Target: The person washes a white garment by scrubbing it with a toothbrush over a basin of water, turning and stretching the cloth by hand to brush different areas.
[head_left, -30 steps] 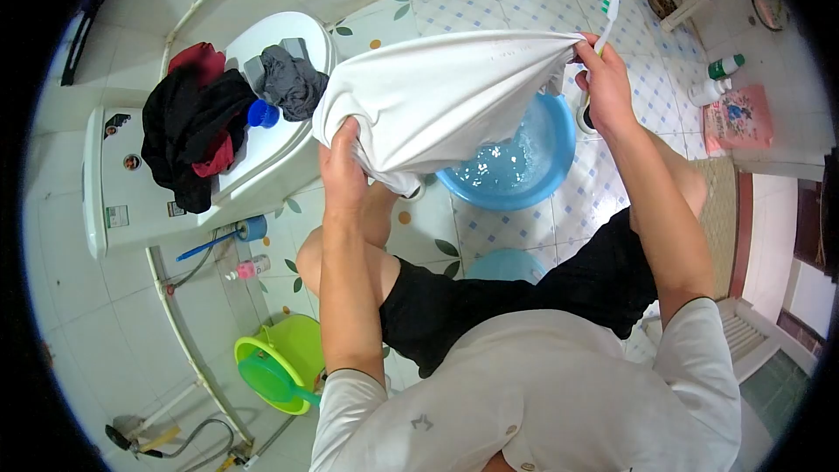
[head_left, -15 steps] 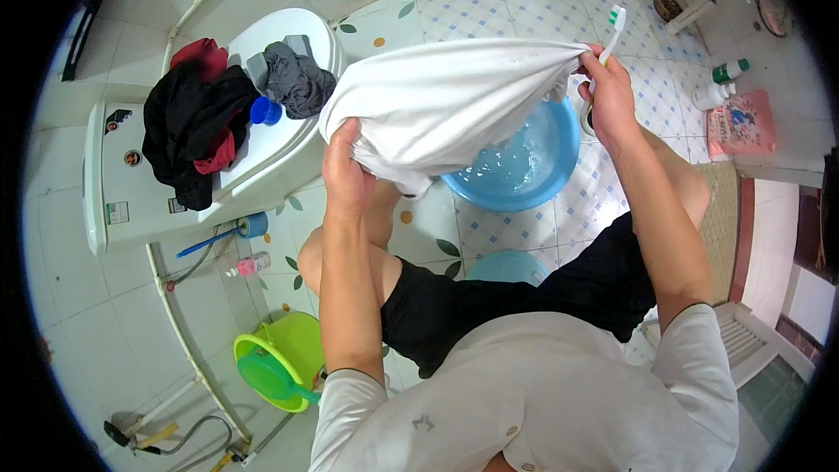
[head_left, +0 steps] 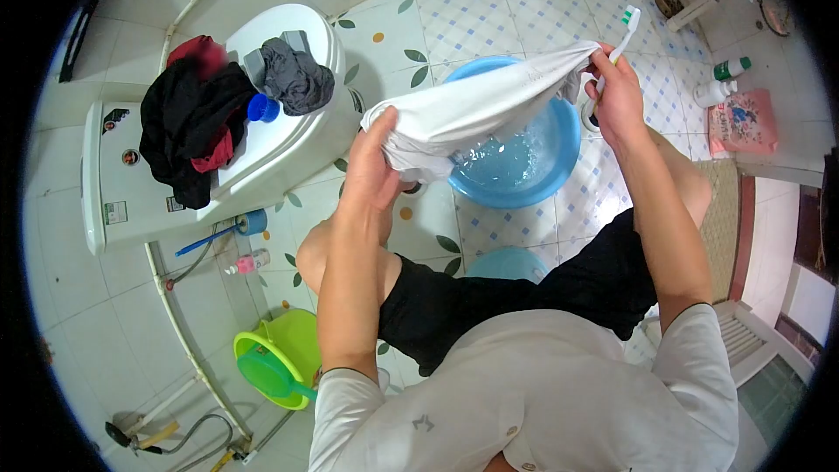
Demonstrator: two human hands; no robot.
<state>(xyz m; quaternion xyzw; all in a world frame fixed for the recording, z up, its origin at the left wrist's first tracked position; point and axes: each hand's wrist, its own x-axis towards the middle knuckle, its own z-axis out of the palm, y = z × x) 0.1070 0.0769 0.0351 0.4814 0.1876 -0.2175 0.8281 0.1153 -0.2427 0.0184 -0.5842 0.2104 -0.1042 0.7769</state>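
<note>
A white cloth (head_left: 481,103) is stretched between my two hands, above a blue basin (head_left: 566,153) of water with suds. My left hand (head_left: 373,162) grips its left end, thumb on top. At its upper right corner, my right hand (head_left: 617,92) is closed on the cloth and also holds a white and green toothbrush (head_left: 627,28), bristles pointing up. The lower edge of the cloth hangs in loose folds over the left part of the basin.
Dark and red clothes (head_left: 188,122), a grey cloth (head_left: 297,79) and a blue brush (head_left: 262,108) lie on the toilet (head_left: 114,175) at left. A green bucket (head_left: 301,341) stands lower left. Bottles (head_left: 715,93) and a pink bag (head_left: 743,124) are at right.
My left hand has moved right, closer to my right hand, and the cloth is narrower and more gathered. My right hand has shifted slightly right with the toothbrush. More of the basin shows.
</note>
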